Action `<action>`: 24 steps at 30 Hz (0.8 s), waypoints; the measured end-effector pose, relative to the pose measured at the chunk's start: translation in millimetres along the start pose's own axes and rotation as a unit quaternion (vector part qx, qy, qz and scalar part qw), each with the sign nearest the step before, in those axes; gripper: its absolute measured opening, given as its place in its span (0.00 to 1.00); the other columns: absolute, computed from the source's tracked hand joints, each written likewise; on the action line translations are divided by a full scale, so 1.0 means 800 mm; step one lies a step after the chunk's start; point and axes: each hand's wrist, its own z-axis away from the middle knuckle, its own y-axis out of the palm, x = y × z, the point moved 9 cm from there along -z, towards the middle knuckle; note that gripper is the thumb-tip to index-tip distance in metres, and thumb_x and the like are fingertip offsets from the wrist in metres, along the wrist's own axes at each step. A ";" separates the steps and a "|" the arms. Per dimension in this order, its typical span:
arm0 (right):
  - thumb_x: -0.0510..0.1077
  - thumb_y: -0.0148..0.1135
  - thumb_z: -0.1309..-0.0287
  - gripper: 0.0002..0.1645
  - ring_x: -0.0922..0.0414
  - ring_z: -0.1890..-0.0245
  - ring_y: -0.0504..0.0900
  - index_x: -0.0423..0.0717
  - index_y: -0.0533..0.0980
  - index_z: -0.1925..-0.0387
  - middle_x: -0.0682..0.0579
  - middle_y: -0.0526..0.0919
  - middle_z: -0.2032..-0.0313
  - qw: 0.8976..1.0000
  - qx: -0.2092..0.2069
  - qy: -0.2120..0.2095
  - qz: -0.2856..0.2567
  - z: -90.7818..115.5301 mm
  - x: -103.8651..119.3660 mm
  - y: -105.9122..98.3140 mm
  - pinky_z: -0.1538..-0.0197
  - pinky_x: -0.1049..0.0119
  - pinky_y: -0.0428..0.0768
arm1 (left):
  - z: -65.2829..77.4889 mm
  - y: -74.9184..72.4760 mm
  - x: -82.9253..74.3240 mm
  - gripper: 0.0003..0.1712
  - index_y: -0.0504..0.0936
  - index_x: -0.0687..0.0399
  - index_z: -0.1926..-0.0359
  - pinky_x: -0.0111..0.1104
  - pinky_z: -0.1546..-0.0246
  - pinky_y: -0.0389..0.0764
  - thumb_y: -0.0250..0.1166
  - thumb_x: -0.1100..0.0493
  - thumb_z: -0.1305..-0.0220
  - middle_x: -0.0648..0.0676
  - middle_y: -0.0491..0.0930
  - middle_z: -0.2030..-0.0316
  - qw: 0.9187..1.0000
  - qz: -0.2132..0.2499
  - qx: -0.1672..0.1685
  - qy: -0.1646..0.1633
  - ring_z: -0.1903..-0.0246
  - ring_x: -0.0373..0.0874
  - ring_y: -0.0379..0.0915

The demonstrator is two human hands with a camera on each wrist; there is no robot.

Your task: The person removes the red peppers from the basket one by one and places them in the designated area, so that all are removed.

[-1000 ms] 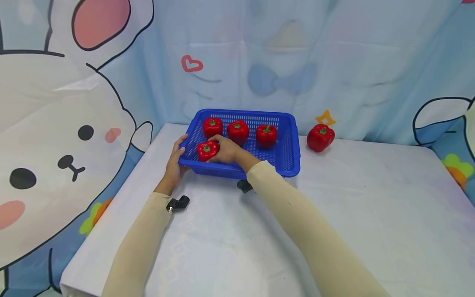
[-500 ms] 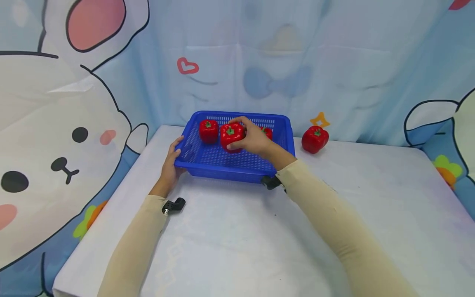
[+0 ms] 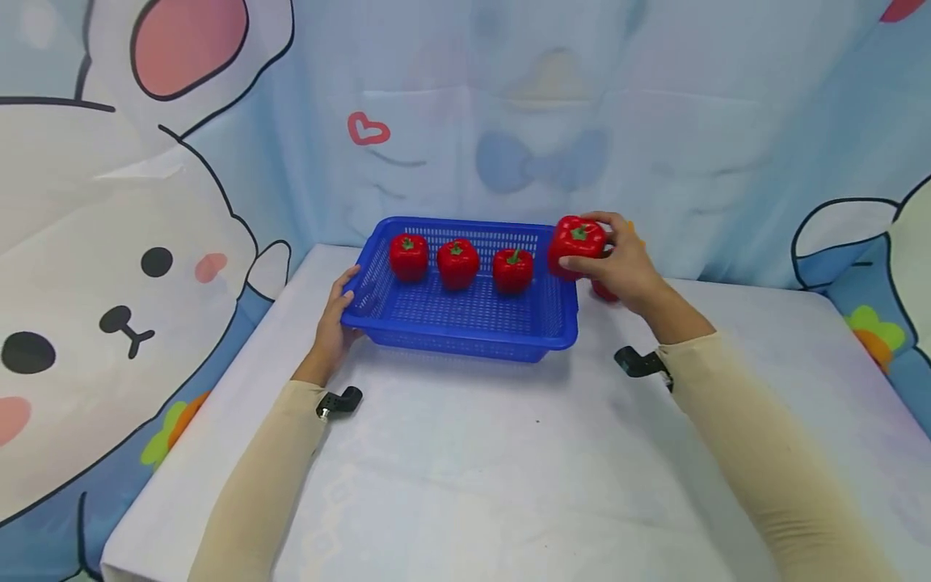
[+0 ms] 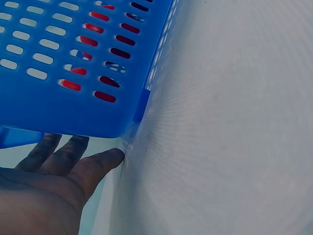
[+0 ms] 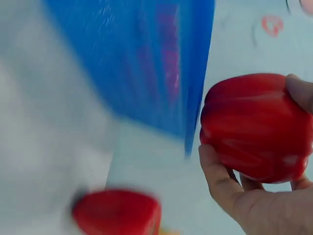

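Note:
A blue perforated plastic basket point(image 3: 465, 339) stands on the table in the head view. Three red bell peppers lie in a row inside it: a left one point(image 3: 409, 257), a middle one point(image 3: 458, 265) and a right one point(image 3: 512, 271). My right hand point(image 3: 627, 263) grips another red bell pepper point(image 3: 577, 246) at the basket's right rim; the right wrist view shows thumb and fingers around this held pepper point(image 5: 257, 127). With straight fingers, my left hand point(image 3: 330, 335) touches the basket's left end from outside. In the left wrist view, those fingers point(image 4: 98, 166) lie by the blue wall point(image 4: 73, 115).
A further red bell pepper point(image 3: 605, 291) sits on the white table point(image 3: 465, 469) right of the basket, mostly hidden by my right hand in the head view. A light-blue cartoon curtain point(image 3: 407, 186) hangs behind and at the left of the table.
My right hand has lifted a pepper from the basket's front left and carried it right to the basket's right rim. The left hand has stayed at the basket's left end.

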 end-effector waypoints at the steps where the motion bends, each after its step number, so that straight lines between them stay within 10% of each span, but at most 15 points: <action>1: 0.51 0.72 0.45 0.53 0.41 0.33 0.63 0.60 0.50 0.26 0.39 0.59 0.30 1.000 -0.018 0.009 -0.007 0.001 -0.008 -0.017 0.37 0.44 0.73 | 0.000 0.001 0.000 0.30 0.50 0.28 0.25 0.44 0.43 0.67 0.35 0.48 0.26 0.51 0.46 0.23 1.000 -0.001 0.003 0.001 0.29 0.60 0.53; 12: 0.59 0.66 0.43 0.54 0.48 0.24 0.49 0.69 0.43 0.25 0.52 0.47 0.23 0.986 -0.149 0.074 -0.025 0.001 -0.093 -0.140 0.35 0.52 0.70 | -0.004 -0.002 0.004 0.29 0.52 0.26 0.26 0.47 0.41 0.65 0.37 0.46 0.26 0.50 0.47 0.24 1.000 0.000 -0.001 0.001 0.30 0.59 0.53; 24: 0.53 0.64 0.38 0.57 0.39 0.23 0.43 0.51 0.37 0.22 0.41 0.42 0.22 0.973 -0.167 0.151 0.058 0.000 -0.203 -0.159 0.34 0.41 0.66 | -0.004 -0.004 0.004 0.28 0.54 0.29 0.27 0.40 0.48 0.71 0.36 0.48 0.26 0.52 0.51 0.25 1.000 0.019 -0.008 0.001 0.34 0.57 0.58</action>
